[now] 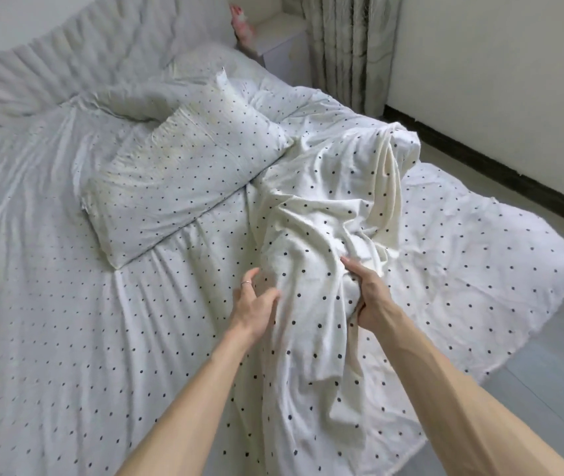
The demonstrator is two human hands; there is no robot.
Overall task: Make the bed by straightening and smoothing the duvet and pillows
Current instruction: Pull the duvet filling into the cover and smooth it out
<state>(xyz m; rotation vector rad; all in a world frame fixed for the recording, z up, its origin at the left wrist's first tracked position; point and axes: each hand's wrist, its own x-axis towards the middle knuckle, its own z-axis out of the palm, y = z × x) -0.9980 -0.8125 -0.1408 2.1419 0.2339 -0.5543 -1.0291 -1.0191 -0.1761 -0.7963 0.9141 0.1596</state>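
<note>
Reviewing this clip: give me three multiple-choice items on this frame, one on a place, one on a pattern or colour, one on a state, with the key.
1. Where does the pillow lie?
A. left of the bunched duvet
B. on the floor
C. under the hands

2. What pattern is on the bedding?
A. stripes
B. dark dots on white
C. plain red

3. What is the right hand doing?
A. hanging free
B. gripping a fold of the duvet
C. resting on the pillow

Key: 1 A, the pillow sits on the bed toward the headboard, left of the heap. 2 B, dots cover the pillow and duvet. 3 B, its fingers close on the fabric, while the left hand is open against the heap.
</note>
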